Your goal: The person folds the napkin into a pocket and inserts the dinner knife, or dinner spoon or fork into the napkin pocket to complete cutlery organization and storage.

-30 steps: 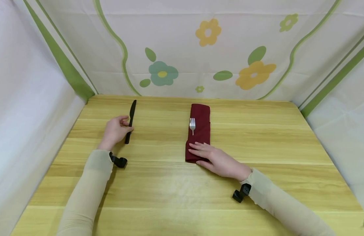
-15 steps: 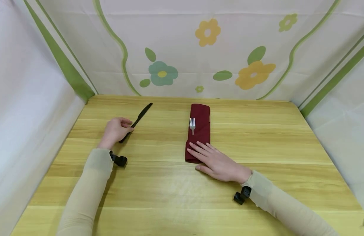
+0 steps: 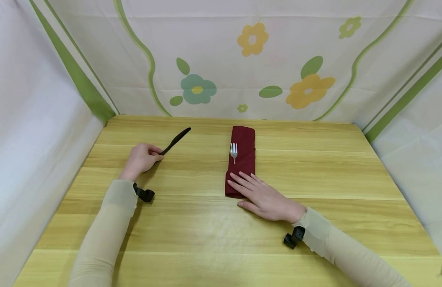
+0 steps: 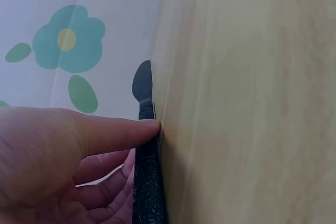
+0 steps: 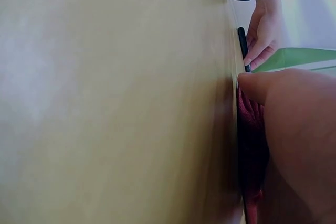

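Observation:
Between thumb and fingers my left hand (image 3: 142,159) pinches a black table knife (image 3: 175,140) by its handle, at the left of the table. The blade points away and to the right in the head view; the left wrist view shows the thumb laid across the textured handle (image 4: 148,182). My right hand (image 3: 265,199) rests with spread, straight fingers on the near end of a folded dark red napkin (image 3: 245,139). On the napkin's left side lies a fork (image 3: 234,151), tines pointing away; its lower handle does not show.
The wooden table (image 3: 199,231) has a floral curtain (image 3: 221,52) behind its far edge. White cloth (image 3: 30,131) hangs on the left, more on the right. Each wrist wears a small black camera (image 3: 145,195).
The knife has turned clockwise in my left hand, its tip swinging right, mostly in the first half second. My right hand's fingers have spread wider and its thumb has slid off the napkin.

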Demonstrator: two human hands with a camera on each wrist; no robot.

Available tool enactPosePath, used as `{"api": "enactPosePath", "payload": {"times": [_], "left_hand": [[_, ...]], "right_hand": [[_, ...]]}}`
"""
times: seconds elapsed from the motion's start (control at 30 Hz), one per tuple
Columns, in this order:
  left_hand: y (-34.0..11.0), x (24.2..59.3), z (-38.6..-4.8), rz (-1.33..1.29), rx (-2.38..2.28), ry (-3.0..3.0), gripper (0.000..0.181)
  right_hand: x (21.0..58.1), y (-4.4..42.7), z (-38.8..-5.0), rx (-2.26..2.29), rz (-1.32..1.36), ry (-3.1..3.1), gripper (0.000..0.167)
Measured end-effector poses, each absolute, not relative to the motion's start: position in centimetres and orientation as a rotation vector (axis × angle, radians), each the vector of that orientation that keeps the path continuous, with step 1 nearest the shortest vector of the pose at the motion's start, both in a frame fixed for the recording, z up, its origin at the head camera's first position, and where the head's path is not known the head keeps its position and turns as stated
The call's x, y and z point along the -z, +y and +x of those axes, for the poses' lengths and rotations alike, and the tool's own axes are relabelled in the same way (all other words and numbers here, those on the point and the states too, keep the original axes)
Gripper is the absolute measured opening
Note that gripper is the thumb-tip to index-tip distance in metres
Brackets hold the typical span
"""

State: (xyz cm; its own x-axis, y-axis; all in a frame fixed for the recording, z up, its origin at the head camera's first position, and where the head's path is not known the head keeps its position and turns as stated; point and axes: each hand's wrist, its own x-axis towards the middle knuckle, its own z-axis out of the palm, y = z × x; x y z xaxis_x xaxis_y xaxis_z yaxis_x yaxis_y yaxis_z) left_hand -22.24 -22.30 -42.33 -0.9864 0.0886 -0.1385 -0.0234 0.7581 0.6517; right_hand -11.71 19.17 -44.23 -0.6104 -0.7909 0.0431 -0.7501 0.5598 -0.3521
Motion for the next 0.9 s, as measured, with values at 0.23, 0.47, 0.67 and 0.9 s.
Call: {"api": "enactPosePath", "payload": {"times": [0.23, 0.47, 0.67, 0.9], "left_hand": [[-22.0, 42.6, -22.0, 0.09, -1.119, 2.856, 0.024], [-20.6, 42.6, -21.7, 0.101, -1.341, 2.873, 0.027], [-18.6, 42.2, -21.3, 0.068, -1.58, 2.823, 0.028], [-16.3, 41.3, -20.9, 0.099, -1.748, 2.726, 0.029]], "right_hand": [[43.6, 18.9, -11.7, 0.564, -1.266, 2.657, 0.063], [43.1, 18.0, -12.2, 0.594, -1.255, 2.682, 0.065], [43.8, 17.6, -12.3, 0.523, -1.311, 2.691, 0.06], [44.1, 17.6, -12.4, 0.507, -1.334, 2.704, 0.058]]}}
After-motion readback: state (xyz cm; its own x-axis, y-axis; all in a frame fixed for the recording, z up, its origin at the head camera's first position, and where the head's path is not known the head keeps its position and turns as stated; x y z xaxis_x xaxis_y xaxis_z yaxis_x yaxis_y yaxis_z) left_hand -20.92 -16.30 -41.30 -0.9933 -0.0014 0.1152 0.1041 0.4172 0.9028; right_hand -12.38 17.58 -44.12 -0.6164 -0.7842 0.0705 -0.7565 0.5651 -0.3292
